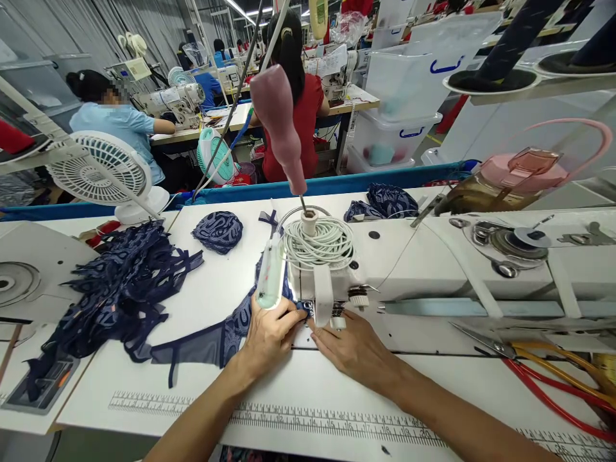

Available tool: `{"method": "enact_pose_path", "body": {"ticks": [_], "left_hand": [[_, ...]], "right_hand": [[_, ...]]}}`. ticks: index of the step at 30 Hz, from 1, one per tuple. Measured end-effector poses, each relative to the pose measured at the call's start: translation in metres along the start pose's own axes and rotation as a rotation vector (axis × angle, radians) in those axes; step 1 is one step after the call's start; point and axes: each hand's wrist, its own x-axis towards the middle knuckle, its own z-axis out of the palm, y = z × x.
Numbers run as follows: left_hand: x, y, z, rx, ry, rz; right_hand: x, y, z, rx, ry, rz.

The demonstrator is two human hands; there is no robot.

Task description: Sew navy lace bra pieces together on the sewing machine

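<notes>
A white sewing machine (404, 256) stands across the table, with a coil of pale cord (320, 242) on its head. My left hand (272, 330) is closed on navy patterned fabric (235, 324) just left of the needle area, its fingertips close to the presser foot. That fabric trails left across the tabletop, with a sheer dark panel at its end. Right of the needle area, my right hand (353, 350) lies palm down with fingers stretched towards the foot. The machine head partly hides its fingertips and the fabric edge there.
A heap of navy lace pieces (115, 289) lies left, near a round navy piece (218, 232). Scissors (500, 346) with red handles lie right. A pink-handled screwdriver (279, 122) stands on the machine head. Behind are a white fan (101, 170), a pink-lidded jug (522, 170) and seated people.
</notes>
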Motion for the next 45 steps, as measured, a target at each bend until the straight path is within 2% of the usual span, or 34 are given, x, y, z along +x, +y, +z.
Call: {"method": "enact_pose_path", "body": {"ticks": [4,11,15,18,22,27,34,39,45], "left_hand": [[0.002,0.002,-0.001,0.01,-0.052,0.008],[-0.002,-0.002,0.002,0.062,-0.052,0.053],[0.0,-0.003,0.002,0.066,-0.061,0.054],[0.004,-0.002,0.002,0.046,-0.052,0.007],[0.007,-0.002,0.002,-0.057,-0.027,-0.125],[0.008,-0.004,0.004,-0.124,-0.089,-0.225],[0.005,-0.009,0.007,-0.149,-0.081,-0.26],[0.005,-0.012,0.008,-0.176,-0.095,-0.264],[0.006,-0.012,0.007,-0.188,-0.093,-0.231]], "right_hand": [[0.001,-0.003,-0.005,0.003,0.012,-0.014],[-0.006,-0.004,0.001,-0.002,-0.019,0.014],[-0.002,-0.004,-0.002,-0.015,-0.02,0.021],[0.002,-0.004,-0.006,-0.028,-0.012,0.019],[0.002,-0.003,-0.006,-0.03,-0.018,0.016],[0.001,-0.003,-0.004,0.01,-0.002,0.012],[0.0,-0.002,-0.004,0.018,-0.029,0.014],[-0.001,0.0,-0.002,0.053,0.009,0.013],[-0.002,0.0,0.001,0.078,-0.001,0.019]]}}
